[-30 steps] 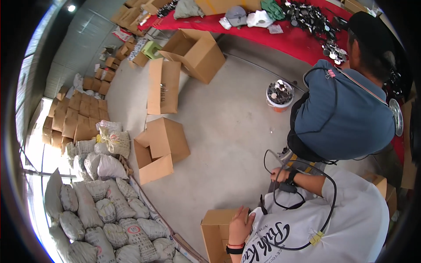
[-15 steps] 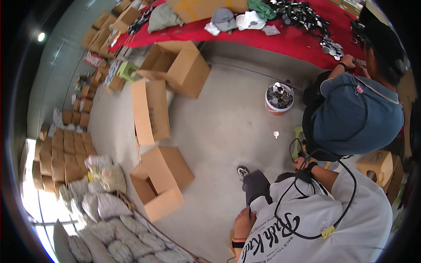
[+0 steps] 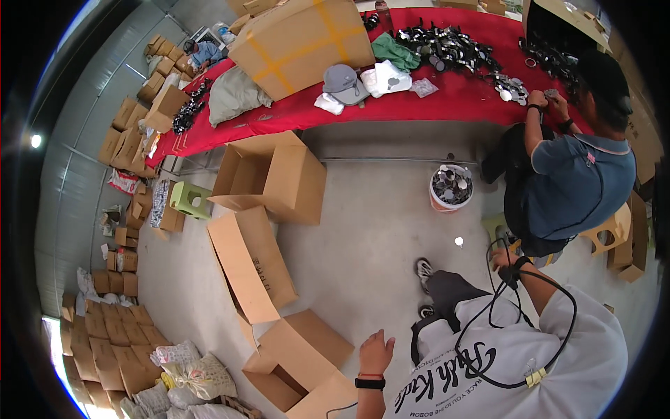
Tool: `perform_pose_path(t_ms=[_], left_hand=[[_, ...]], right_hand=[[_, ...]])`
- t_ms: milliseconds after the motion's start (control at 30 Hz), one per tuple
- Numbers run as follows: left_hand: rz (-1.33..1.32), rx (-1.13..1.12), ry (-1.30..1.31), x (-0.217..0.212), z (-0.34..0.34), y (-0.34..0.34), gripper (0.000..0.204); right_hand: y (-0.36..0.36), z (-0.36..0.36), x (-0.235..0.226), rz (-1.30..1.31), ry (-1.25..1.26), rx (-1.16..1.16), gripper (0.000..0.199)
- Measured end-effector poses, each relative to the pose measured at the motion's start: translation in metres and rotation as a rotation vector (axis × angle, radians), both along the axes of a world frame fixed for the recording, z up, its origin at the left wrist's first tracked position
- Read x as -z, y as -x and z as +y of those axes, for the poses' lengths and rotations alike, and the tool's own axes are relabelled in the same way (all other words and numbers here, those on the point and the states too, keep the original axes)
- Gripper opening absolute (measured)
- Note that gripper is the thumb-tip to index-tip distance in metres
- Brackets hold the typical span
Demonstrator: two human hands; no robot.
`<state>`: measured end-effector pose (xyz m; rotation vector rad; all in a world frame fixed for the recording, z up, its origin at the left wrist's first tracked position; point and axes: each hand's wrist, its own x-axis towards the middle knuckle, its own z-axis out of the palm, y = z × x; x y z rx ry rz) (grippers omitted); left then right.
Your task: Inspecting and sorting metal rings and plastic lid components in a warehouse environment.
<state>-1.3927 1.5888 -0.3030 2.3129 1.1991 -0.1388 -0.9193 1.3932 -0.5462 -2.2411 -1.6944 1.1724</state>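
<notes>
The view now takes in more of the red table [image 3: 433,105] at the top than before. The left hand [image 3: 375,351], lower centre, hangs with fingers loosely spread, holding nothing, just above an open cardboard box [image 3: 300,356]. The right hand [image 3: 504,262], centre right, grips a black cable [image 3: 530,328].

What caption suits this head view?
Left hand hovers open over cardboard box; right hand grips black cable.
</notes>
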Motion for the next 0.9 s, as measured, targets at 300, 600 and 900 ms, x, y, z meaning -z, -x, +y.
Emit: perform_pose_path(t_ms=[300, 600, 900], left_hand=[[-0.131, -0.033, 0.515, 0.101, 0.064, -0.005, 0.045], [-0.089, -0.145, 0.051, 0.085, 0.252, -0.016, 0.040], [-0.309, 0.075, 0.231, 0.137, 0.424, -0.116, 0.045]], right_hand=[[0.070, 0.103, 0.024, -0.005, 0.687, 0.025, 0.028], [0.001, 0.413, 0.053, -0.259, 0.100, 0.013, 0.025], [0.040, 0.597, -0.006, 0.354, -0.062, 0.350, 0.020]])
